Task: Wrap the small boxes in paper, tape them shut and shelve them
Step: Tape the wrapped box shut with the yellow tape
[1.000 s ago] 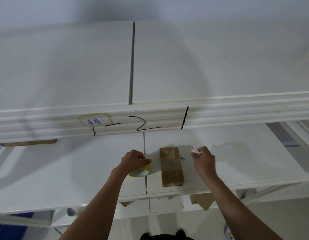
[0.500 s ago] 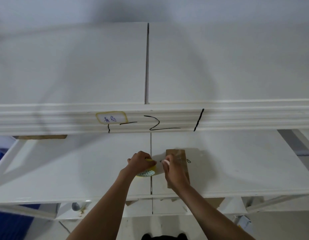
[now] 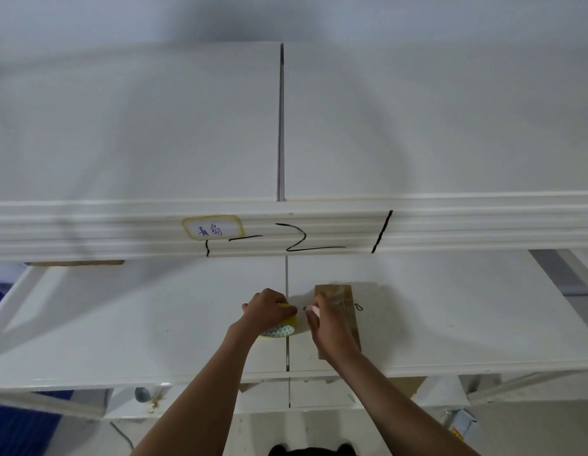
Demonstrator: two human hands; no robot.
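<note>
Brown paper-wrapped box point(image 3: 343, 311) lies lengthwise on the white shelf point(image 3: 121, 324), just right of centre in the lower half of the frame. Its near end and left edge are hidden behind the right hand point(image 3: 329, 324), which reaches over it with fingers curled around a small pink object point(image 3: 311, 310); what that object is cannot be made out. Just left of it, the left hand point(image 3: 268, 309) grips a yellow roll of tape point(image 3: 281, 329) with a patterned side, covering most of the roll. The two hands nearly meet over the shelf's centre seam. Above, a shelf edge carries a yellow-bordered label point(image 3: 213, 228) and black marker strokes. Both forearms are cut off at the bottom. A second ago the right hand was to the right of the box, which showed whole; it has since crossed over toward the tape.
</note>
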